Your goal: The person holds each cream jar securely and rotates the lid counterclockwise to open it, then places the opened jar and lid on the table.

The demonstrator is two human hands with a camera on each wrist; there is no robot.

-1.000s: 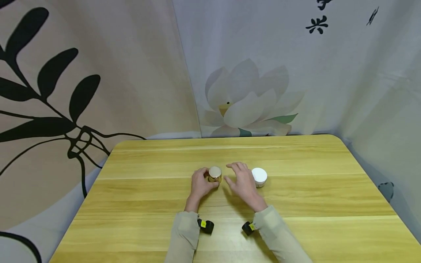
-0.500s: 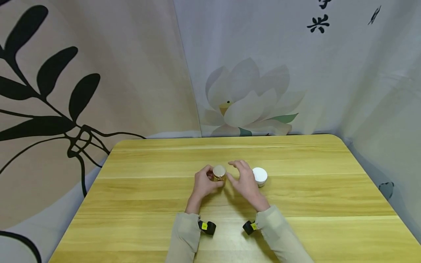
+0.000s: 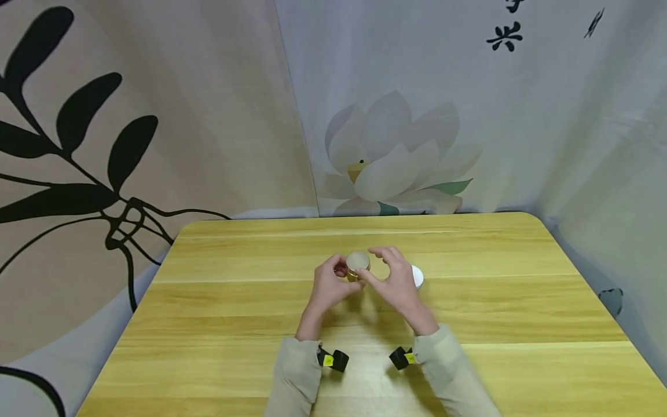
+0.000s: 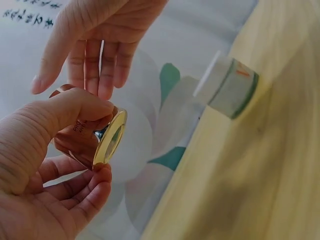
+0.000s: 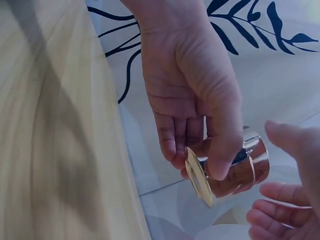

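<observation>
My left hand (image 3: 329,288) holds a shiny gold jar (image 3: 358,262) between thumb and fingers, raised over the table with its lid upward. In the left wrist view, small dark print shows on the side of the jar (image 4: 75,142), and its pale round base faces the table. Around the lid end, my right hand (image 3: 398,285) is spread, thumb apart from the fingers; its fingertips are right at the lid (image 5: 259,159) in the right wrist view. Behind the right hand stands a white jar (image 3: 417,277), partly hidden in the head view, with an orange mark and green band in the left wrist view.
The wooden table (image 3: 234,324) has rounded far corners. Beyond it hangs a pale curtain (image 3: 234,116) printed with dark leaves and a white lotus. Black wrist cameras (image 3: 340,361) sit at both cuffs.
The left hand has lifted the gold jar and carried it rightward and away from me. The right hand has shifted slightly right, beside the jar, now covering part of the white jar.
</observation>
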